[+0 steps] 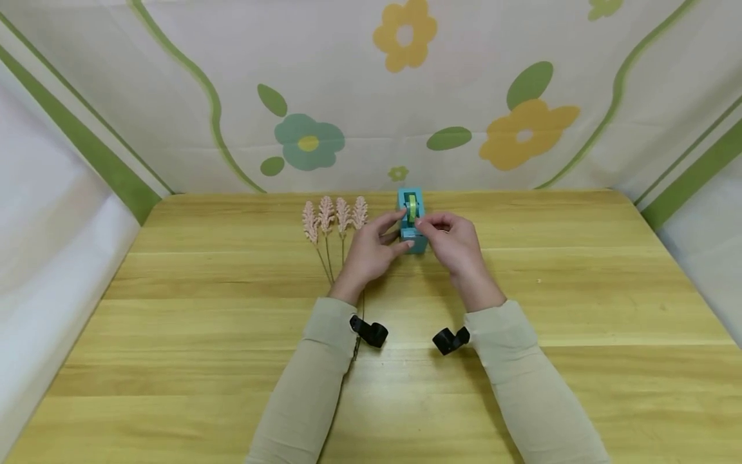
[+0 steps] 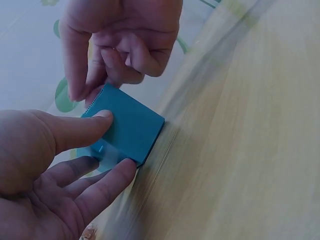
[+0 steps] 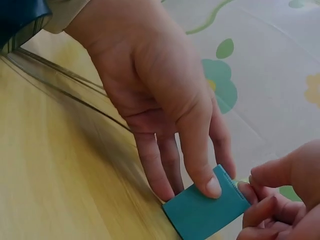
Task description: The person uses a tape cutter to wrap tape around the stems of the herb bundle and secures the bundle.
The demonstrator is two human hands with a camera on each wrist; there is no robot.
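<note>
Nearest the camera: two beige sleeves come in from the bottom edge, each with a black wrist camera mount strapped on.

Left hand is on the left side of the teal tape dispenser. Thumb lies flat against its side face, fingers spread and nearly straight at its lower edge, bracing it rather than wrapping it.

Right hand sits at the dispenser's right and top. Thumb and index are pinched together at the serrated top edge, other fingers curled in. Whether tape sits between the pinched tips, cannot tell.

The dispenser stands upright on the wooden table, past mid-table towards the back edge, green tape roll seated in its top.

Just left of the left hand: four pink flower stems lie flat, heads side by side pointing away, stalks converging under the left wrist.

Beyond: floral backdrop cloth behind the table.
</note>
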